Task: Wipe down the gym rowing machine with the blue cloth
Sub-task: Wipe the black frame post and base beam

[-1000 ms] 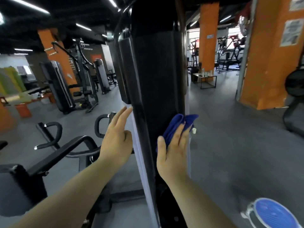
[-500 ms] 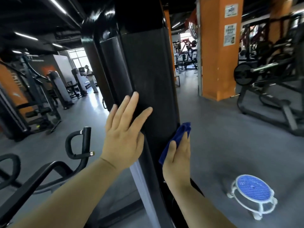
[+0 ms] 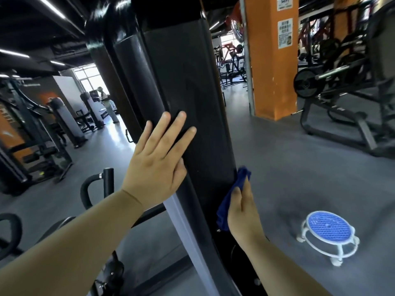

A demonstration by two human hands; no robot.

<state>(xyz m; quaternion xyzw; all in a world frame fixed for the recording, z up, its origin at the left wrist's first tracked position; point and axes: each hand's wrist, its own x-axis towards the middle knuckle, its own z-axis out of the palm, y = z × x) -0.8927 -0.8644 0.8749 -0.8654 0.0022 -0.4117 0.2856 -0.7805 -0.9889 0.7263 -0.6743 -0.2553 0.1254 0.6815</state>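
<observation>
At centre frame we see the rowing machine (image 3: 188, 86) in black, with a pale grey strip (image 3: 183, 218) down its lower left edge. The cloth (image 3: 233, 197) at lower centre is deep blue. At lower right, the stool (image 3: 328, 227) has a blue dotted-grid top on white legs. The pillar (image 3: 271, 60) at upper right is orange and the floor (image 3: 299, 178) is grey.

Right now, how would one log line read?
left hand: flat on column | right hand: pressing blue cloth against column side | step: wiping
</observation>
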